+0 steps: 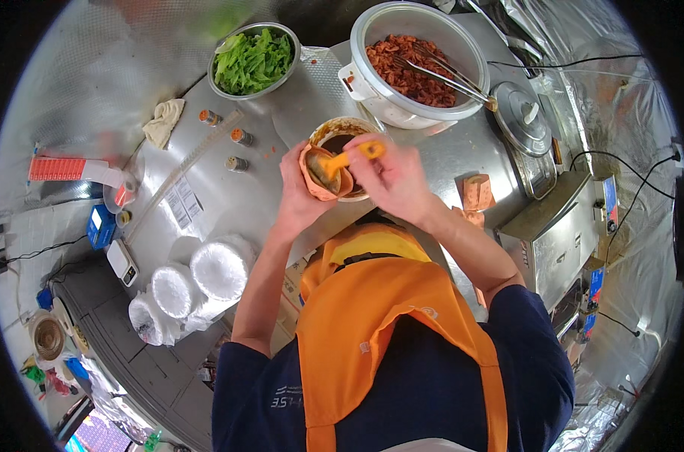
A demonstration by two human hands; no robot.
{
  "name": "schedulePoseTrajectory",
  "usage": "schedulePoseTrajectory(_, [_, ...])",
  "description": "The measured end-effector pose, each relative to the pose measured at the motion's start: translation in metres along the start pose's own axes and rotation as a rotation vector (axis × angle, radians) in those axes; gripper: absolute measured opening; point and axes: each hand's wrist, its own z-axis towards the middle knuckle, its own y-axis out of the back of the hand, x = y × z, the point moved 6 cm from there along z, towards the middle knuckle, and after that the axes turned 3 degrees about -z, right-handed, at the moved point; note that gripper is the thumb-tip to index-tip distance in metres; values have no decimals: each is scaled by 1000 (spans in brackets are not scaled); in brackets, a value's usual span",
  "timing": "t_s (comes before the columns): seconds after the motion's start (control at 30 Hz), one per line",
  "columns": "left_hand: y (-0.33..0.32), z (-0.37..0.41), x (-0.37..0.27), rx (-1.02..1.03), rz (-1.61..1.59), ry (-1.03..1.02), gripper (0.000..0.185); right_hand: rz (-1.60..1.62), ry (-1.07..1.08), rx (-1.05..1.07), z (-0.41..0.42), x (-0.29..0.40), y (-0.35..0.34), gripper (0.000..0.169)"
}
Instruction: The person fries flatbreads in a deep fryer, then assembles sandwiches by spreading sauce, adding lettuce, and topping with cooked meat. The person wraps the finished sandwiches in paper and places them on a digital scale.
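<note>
My left hand (295,189) grips an orange paper pouch (314,187) with its mouth turned up. Inside the pouch sits a piece of browned bread (319,161). My right hand (395,181) is slightly blurred and holds an orange-handled tool (371,149), perhaps a sauce brush. Its wide orange end reaches into the pouch mouth, against the bread; the tip is hidden. Just behind both hands stands a round tub (337,125) of dark brown sauce, its inner wall smeared. The hands and pouch cover part of its rim.
A white pot (357,51) of chopped reddish meat, with metal tongs (432,73) across it, stands at the back. Left of it is a steel bowl (298,56) of lettuce. Spice jars (242,137), wrapped lids or bowls (220,268) and folded orange pouches (477,192) flank the work area.
</note>
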Motion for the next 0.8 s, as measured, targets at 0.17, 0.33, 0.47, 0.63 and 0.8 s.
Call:
schedulePoseTrajectory(0.17, [9,-7,6,-57,-3,27,103,117,-58,29,4,1,-12,16])
schedulePoseTrajectory(0.33, [21,-29,49,-170,-175,168,103,2,-63,-11,21,-25,-10,19])
schedulePoseTrajectory(0.47, [25,-48,63,-137,-134,225,103,-414,-56,4,37,-81,-27,17])
schedulePoseTrajectory(0.63, [-2,-55,66,-73,-222,302,106,-229,-29,47,8,-153,-105,26])
schedulePoseTrajectory(0.8, [-3,-66,77,-161,-427,277,112,392,-617,-125,-16,-170,-39,29])
